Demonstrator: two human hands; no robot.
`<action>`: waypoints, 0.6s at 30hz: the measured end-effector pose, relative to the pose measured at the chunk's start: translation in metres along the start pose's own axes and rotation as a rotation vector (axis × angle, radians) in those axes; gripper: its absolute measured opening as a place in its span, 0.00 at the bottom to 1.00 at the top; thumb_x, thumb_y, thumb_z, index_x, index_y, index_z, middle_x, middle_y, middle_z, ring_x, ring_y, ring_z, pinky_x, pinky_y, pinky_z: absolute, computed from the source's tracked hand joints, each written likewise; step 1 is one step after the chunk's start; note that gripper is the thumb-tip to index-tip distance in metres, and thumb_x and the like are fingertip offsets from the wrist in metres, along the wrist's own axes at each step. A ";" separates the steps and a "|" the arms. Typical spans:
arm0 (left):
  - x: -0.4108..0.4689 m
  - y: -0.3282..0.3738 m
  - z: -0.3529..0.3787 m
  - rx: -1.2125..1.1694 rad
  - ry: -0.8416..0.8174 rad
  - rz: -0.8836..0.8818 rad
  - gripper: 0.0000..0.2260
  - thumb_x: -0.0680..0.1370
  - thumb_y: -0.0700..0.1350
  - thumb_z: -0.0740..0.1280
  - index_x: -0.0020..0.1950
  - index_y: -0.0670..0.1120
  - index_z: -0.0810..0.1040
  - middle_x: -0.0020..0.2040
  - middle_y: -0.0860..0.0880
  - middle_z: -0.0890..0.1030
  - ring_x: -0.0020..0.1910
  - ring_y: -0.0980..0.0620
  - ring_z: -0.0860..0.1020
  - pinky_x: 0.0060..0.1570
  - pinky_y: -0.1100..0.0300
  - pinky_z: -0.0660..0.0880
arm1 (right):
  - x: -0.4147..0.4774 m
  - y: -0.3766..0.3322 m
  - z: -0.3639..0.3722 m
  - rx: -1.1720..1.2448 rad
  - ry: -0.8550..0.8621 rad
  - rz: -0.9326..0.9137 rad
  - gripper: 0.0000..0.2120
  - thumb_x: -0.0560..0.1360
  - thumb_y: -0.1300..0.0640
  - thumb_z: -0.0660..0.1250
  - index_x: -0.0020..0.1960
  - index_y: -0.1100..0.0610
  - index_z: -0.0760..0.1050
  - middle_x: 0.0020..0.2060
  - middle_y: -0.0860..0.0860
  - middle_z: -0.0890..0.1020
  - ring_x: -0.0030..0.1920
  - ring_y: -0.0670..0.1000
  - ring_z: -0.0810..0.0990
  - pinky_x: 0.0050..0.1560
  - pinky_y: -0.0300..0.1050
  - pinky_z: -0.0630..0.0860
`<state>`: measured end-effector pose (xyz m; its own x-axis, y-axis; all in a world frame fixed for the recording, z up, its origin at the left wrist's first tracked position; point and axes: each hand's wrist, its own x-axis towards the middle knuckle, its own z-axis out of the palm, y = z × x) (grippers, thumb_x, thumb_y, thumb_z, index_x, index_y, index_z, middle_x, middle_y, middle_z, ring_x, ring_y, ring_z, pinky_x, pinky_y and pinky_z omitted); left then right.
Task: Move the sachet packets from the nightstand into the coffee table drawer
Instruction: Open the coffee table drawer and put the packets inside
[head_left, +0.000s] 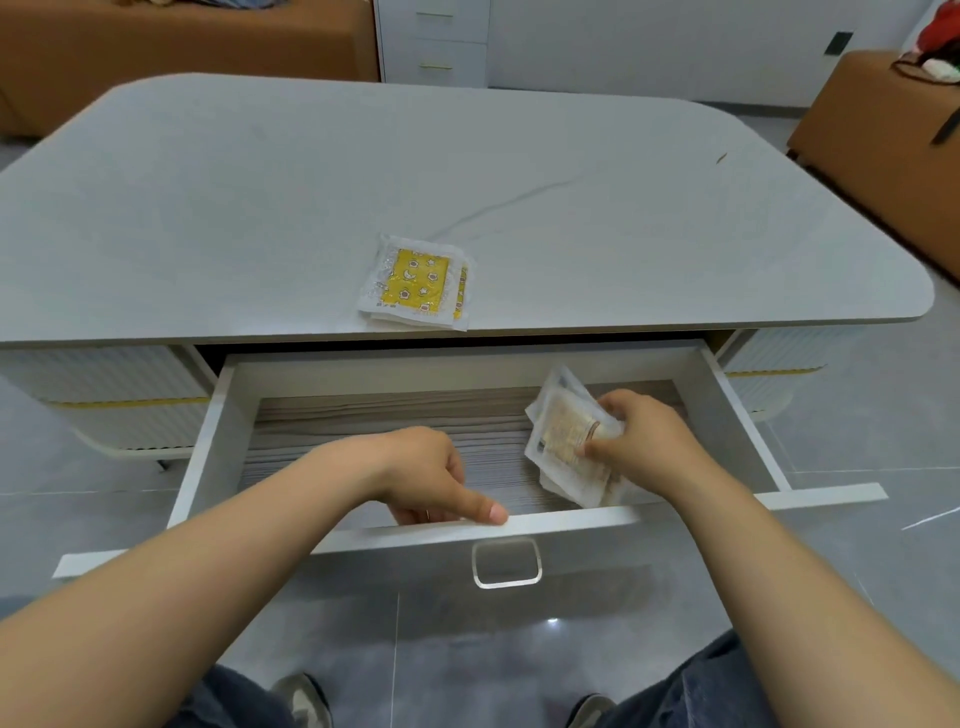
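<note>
The coffee table drawer (228, 410) is pulled out toward me, its wood-grain bottom showing. My right hand (641, 441) grips a small bundle of white sachet packets (563, 431) inside the drawer at its right end, low over the bottom. My left hand (431, 475) grips the drawer's front panel, thumb along the top edge and fingers curled inside. A stack of white sachet packets with a yellow patterned face (415, 283) lies on the grey tabletop (260, 208) near its front edge.
A clear handle (506, 564) hangs on the drawer front. Brown upholstered seats stand at the back left (182, 52) and right (883, 145). A white chest of drawers (434, 41) stands behind the table. My knees and shoes are below.
</note>
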<state>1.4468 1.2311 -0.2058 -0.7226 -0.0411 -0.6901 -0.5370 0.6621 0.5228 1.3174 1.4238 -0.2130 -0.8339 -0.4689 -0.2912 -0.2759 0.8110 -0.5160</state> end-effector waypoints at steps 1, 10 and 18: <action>-0.001 0.000 -0.004 -0.018 0.024 0.009 0.20 0.69 0.62 0.72 0.37 0.43 0.81 0.35 0.50 0.82 0.34 0.53 0.80 0.39 0.62 0.80 | 0.001 0.001 0.000 0.004 0.014 0.011 0.23 0.70 0.56 0.73 0.64 0.55 0.73 0.58 0.53 0.79 0.57 0.53 0.78 0.53 0.48 0.76; -0.004 0.011 -0.068 -0.069 0.924 0.150 0.11 0.71 0.54 0.72 0.40 0.47 0.79 0.35 0.54 0.77 0.36 0.54 0.74 0.34 0.61 0.66 | 0.000 -0.008 0.004 -0.092 0.084 -0.116 0.18 0.73 0.55 0.70 0.62 0.52 0.74 0.54 0.48 0.80 0.51 0.48 0.78 0.52 0.46 0.77; 0.039 -0.004 -0.102 0.041 1.049 -0.186 0.34 0.69 0.65 0.69 0.62 0.41 0.69 0.60 0.40 0.72 0.61 0.39 0.70 0.53 0.52 0.67 | -0.007 -0.011 0.010 -0.305 0.042 -0.268 0.19 0.73 0.54 0.67 0.64 0.49 0.73 0.59 0.48 0.78 0.61 0.50 0.74 0.56 0.43 0.71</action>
<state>1.3762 1.1506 -0.1840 -0.6547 -0.7553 0.0289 -0.6767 0.6027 0.4230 1.3306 1.4149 -0.2136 -0.7302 -0.6682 -0.1422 -0.6099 0.7314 -0.3051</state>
